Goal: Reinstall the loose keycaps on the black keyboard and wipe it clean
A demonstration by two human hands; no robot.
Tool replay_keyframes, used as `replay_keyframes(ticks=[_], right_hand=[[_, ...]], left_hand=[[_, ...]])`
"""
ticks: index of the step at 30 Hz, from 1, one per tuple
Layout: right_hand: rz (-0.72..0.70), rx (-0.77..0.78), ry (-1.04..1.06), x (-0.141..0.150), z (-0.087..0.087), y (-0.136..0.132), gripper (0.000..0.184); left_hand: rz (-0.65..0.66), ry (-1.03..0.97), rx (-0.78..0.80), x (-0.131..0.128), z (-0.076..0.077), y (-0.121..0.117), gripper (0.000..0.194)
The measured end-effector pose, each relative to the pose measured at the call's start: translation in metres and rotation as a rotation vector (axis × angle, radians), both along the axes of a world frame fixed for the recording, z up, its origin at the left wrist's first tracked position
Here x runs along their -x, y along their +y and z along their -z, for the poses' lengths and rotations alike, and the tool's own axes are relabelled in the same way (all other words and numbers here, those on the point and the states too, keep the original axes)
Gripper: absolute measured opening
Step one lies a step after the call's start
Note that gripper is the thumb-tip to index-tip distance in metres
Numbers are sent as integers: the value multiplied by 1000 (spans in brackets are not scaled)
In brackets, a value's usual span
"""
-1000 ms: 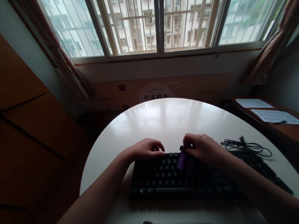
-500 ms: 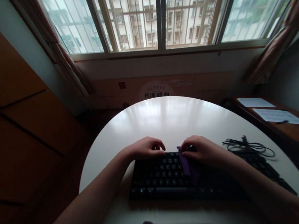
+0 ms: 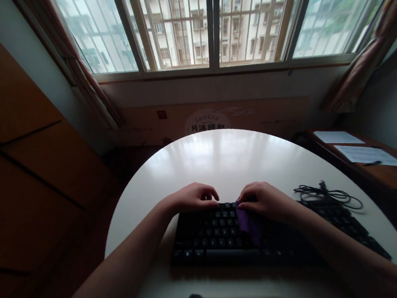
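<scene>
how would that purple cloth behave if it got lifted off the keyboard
The purple cloth would probably sag limply, since it already drapes in folds from the right hand. It looks thin, so likely light and unlikely to break.

The keyboard [image 3: 223, 232] is partly hidden beneath the right forearm [image 3: 339, 243].

The left hand [image 3: 197, 197] and the right hand [image 3: 267, 199] are being seen bare, with slender fingers. The left forearm [image 3: 134, 249] and the right forearm [image 3: 342, 241] are also being shown uncovered, smooth and tapered toward narrow wrists. Finer skin detail is being hidden by shadow and blur.
</scene>
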State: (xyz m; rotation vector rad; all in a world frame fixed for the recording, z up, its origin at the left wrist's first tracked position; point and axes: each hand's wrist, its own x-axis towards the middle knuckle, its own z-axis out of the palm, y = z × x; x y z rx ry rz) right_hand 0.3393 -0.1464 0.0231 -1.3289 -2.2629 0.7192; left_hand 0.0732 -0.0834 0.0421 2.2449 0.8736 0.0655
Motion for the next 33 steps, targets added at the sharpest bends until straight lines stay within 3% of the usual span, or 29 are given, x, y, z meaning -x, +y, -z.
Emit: replay_keyframes(ticks=[13, 18, 24, 33], right_hand=[[82, -14, -19, 5, -2, -5, 11], [55, -62, -111, 4, -5, -9, 15], [12, -10, -90, 3, -3, -7, 20], [100, -36, -103, 7, -5, -8, 11]], left_hand=[[-1, 2, 0, 0, -1, 0, 37], [8, 0, 2, 0, -1, 0, 35], [5, -2, -3, 1, 0, 0, 37], [5, 1, -6, 1, 0, 0, 38]])
